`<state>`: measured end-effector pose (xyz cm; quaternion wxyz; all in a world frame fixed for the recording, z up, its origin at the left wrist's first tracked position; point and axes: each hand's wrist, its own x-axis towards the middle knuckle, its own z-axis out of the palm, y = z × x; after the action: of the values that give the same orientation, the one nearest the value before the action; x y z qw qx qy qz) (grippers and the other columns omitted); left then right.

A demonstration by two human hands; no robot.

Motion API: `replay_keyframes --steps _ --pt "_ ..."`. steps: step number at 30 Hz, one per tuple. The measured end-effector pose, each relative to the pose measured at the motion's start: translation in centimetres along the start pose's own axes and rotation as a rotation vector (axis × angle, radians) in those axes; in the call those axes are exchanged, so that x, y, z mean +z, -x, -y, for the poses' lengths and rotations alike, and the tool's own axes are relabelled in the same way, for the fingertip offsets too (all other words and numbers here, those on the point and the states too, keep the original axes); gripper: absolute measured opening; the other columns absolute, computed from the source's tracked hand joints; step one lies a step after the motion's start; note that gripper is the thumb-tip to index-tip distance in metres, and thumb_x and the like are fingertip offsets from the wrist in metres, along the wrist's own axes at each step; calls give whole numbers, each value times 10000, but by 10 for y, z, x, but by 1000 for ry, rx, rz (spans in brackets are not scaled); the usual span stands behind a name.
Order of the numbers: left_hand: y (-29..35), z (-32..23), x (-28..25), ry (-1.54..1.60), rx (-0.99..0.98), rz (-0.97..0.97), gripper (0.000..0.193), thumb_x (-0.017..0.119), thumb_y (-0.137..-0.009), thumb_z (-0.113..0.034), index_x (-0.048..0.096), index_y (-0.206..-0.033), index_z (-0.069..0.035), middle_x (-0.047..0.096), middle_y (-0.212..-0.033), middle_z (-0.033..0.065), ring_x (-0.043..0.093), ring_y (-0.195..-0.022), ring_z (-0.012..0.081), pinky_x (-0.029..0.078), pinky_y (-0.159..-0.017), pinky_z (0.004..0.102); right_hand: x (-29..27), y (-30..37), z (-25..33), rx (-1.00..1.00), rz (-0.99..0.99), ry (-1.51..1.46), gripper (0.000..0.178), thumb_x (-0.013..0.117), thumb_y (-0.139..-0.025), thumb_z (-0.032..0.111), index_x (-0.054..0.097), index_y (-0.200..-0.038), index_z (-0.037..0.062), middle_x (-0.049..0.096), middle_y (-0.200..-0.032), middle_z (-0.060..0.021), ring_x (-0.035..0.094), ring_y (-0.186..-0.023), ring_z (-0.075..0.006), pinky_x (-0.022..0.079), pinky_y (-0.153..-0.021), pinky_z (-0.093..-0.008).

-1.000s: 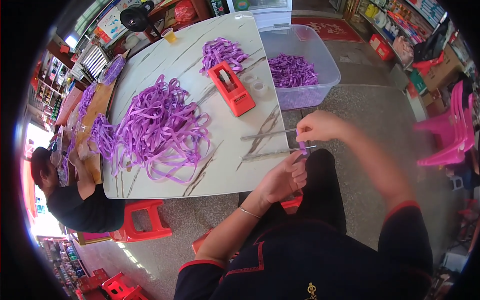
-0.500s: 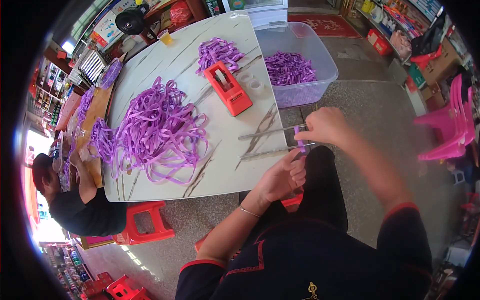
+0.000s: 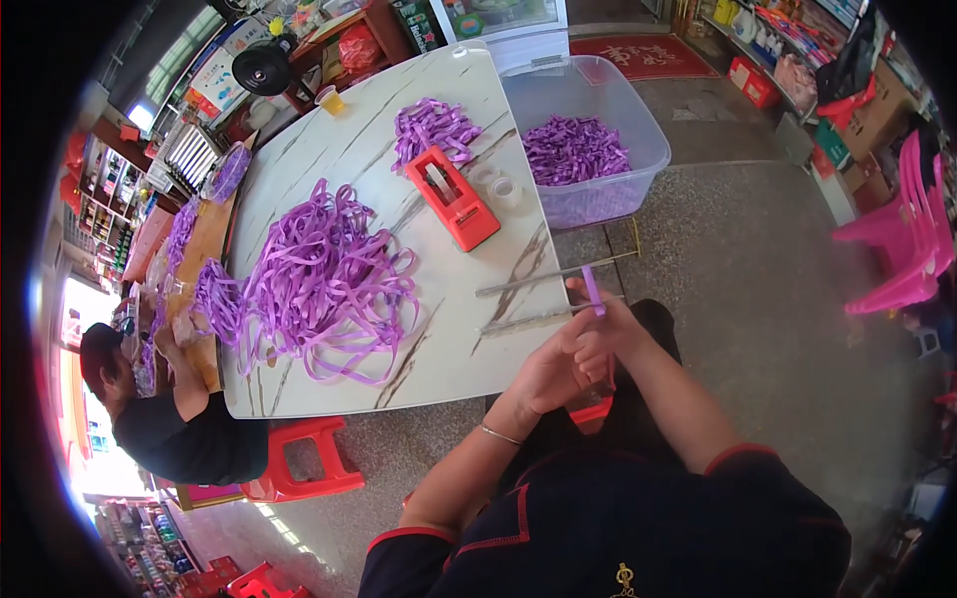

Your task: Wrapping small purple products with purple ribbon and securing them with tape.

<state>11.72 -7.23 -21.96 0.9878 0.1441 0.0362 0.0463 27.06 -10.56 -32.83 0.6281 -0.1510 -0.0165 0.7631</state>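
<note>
Two thin metal rods [image 3: 533, 283] stick out past the right edge of the table, side by side. A purple ribbon [image 3: 592, 289] lies across them in a narrow band. My left hand [image 3: 563, 367] is closed, its thumb and curled fingers pinching the ribbon's lower end by the nearer rod. Close against it, my right hand [image 3: 620, 327] reaches under the rods with bent fingers, fingertips showing just left of the ribbon. The ribbon and left hand partly hide its grip. A big tangled heap of purple ribbons [image 3: 319, 284] lies on the table.
On the marbled table [image 3: 449, 349] are a red tape dispenser [image 3: 454, 199], clear tape rolls [image 3: 505, 189], a smaller ribbon pile [image 3: 434, 130] and a cup [image 3: 330, 101]. A clear tub [image 3: 648, 149] holds purple pieces. Another person [image 3: 179, 419] works at left. Pink chairs [image 3: 902, 239] stand right.
My right hand has moved from above the rods down and left, to beneath them beside my left hand. My left hand stays at the ribbon. The view has shifted slightly.
</note>
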Motion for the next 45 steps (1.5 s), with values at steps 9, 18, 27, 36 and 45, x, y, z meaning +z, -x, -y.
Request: replay_keyframes --steps 9,18,27,36,45 --pt "0 1 2 -24 22 -66 540 502 -800 -157 333 -1301 -50 318 -655 -28 333 -617 94 322 -613 226 -1 -2 3 -44 138 31 165 504 -895 220 541 -951 70 522 -643 40 443 -508 -26 330 -447 -152" --pt "0 1 -1 32 20 -31 479 453 -840 -132 325 -1300 -110 320 -695 -18 342 -638 112 330 -624 231 36 21 27 -52 -370 305 126 572 -845 210 583 -845 84 507 -631 69 414 -496 -16 334 -453 -187" --pt "1 0 2 46 16 -23 463 461 -832 -122 327 -1275 -135 324 -691 -10 358 -647 122 335 -628 240 67 48 62 53 -404 513 285 543 -861 285 617 -964 29 281 -520 112 224 -424 -2 178 -393 -173" --pt "2 0 6 36 17 -105 483 467 -798 -97 376 -1272 -124 330 -658 -13 347 -626 114 316 -620 241 91 50 60 -135 -491 1248 263 608 -809 327 684 -872 83 441 -551 93 341 -470 -25 259 -452 -202" --pt "3 -1 0 42 7 -30 575 482 -823 -121 243 -1346 -112 334 -686 -12 371 -643 121 345 -637 244 44 38 46 50 -428 515 187 578 -833 253 619 -898 83 362 -518 102 312 -451 -9 231 -432 -170"
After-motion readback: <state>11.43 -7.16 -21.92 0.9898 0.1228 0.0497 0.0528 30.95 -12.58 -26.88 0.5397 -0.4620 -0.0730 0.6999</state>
